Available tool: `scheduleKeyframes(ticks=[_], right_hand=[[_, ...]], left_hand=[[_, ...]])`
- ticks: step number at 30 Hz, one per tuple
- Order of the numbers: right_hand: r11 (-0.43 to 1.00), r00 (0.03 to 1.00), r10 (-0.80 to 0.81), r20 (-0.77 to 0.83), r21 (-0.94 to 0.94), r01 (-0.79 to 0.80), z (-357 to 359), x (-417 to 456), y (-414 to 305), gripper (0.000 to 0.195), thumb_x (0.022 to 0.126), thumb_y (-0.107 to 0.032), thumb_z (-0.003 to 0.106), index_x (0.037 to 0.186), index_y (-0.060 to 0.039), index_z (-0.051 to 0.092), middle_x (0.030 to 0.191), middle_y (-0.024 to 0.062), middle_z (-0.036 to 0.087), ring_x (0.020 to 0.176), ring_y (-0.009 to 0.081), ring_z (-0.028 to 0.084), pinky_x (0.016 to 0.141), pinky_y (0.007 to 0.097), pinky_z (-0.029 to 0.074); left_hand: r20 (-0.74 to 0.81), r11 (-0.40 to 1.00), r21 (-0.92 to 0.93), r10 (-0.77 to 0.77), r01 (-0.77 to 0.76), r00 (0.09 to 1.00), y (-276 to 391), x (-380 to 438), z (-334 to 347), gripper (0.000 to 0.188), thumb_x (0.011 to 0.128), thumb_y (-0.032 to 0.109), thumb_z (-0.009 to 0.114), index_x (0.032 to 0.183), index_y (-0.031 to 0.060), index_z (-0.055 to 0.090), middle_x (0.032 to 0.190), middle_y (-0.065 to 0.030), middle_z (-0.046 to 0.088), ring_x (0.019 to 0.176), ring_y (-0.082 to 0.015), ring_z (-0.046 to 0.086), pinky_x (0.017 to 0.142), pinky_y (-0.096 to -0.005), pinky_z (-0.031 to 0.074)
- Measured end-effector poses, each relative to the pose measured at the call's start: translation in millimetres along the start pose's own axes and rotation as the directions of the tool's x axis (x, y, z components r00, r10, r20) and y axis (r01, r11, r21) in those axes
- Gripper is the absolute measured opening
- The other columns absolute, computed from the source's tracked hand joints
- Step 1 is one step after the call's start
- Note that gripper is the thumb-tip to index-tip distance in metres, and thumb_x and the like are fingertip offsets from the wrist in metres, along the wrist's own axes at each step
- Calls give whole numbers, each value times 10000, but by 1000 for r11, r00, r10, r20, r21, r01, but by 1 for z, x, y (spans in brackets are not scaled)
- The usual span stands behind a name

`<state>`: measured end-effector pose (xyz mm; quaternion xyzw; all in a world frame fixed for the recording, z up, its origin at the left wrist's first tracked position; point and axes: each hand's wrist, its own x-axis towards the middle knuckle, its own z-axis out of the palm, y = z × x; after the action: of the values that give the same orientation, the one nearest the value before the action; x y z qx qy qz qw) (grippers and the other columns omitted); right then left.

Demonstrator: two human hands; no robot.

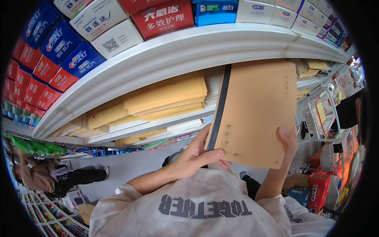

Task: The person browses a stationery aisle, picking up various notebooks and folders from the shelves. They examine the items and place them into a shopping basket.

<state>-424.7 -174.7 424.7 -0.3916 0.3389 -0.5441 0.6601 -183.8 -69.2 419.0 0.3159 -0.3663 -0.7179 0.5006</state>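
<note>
Between my two hands is a kraft-covered notebook (254, 112) with a black spine strip along its left side and some printing on the cover. My left hand (198, 154) grips its lower left corner, thumb on top and fingers beneath. At the lower right edge, my right hand (288, 139) has its thumb on the cover, the other fingers mostly hidden behind. The notebook's far end reaches up to the shelf lip. Left of it, stacked kraft notebooks or envelopes (165, 97) lie on a white shelf.
Toothpaste boxes (165, 17) line the shelf above, behind a white shelf edge (183, 56). More kraft paper goods (311, 66) lie at the right. A shopping basket cart (321, 114), a red bag (319, 189) and a person (346, 109) are on the right. Another person (59, 177) stands in the left aisle.
</note>
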Motion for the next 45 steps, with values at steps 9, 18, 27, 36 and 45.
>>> scheduleKeyframes(ticks=[9, 18, 27, 36, 45], right_hand=[[995, 995, 101, 14, 13, -101, -22, 102, -34, 403, 860, -217, 648, 1181, 19, 589, 1070, 128, 657, 906, 222, 667, 765, 308, 541], [966, 985, 86, -150, 253, -46, -41, 125, -21, 371, 916, -270, 635, 1165, 5, 616, 1073, 101, 681, 953, 221, 674, 797, 337, 547], [998, 998, 44, -38, 51, -42, -47, 120, -19, 542, 817, -158, 635, 1303, 57, 530, 1183, 139, 624, 1099, 234, 614, 923, 346, 498], [1000, 991, 15, 135, -5, -15, -7, 122, -27, 524, 812, -157, 645, 1282, 50, 539, 1149, 132, 630, 1075, 219, 609, 942, 322, 459], [994, 990, 111, 86, -12, -111, 6, 150, -4, 356, 792, -138, 711, 1086, 17, 584, 1016, 105, 632, 994, 217, 611, 898, 363, 462]], left_hand=[[-112, 977, -98, 177, -188, 978, 9, 93, 18, 450, 983, 158, 535, 1334, -64, 363, 1200, -222, 605, 1028, -307, 657, 900, -424, 539], [-258, 961, -156, 186, -231, 948, 10, 142, 34, 435, 976, 176, 559, 1260, -86, 359, 1201, -219, 583, 1050, -305, 646, 976, -435, 514], [-234, 956, -97, 250, -278, 940, -2, 146, 29, 440, 993, 153, 520, 1298, -82, 307, 1223, -237, 561, 1028, -315, 649, 917, -425, 540], [-279, 920, -48, 362, -390, 890, 5, 119, 22, 432, 995, 193, 512, 1303, -69, 360, 1230, -233, 580, 1065, -330, 638, 911, -453, 531], [-399, 947, -77, 257, -312, 880, 17, 110, 4, 304, 992, 243, 540, 1137, -18, 481, 1191, -185, 587, 1073, -336, 631, 948, -442, 510]])
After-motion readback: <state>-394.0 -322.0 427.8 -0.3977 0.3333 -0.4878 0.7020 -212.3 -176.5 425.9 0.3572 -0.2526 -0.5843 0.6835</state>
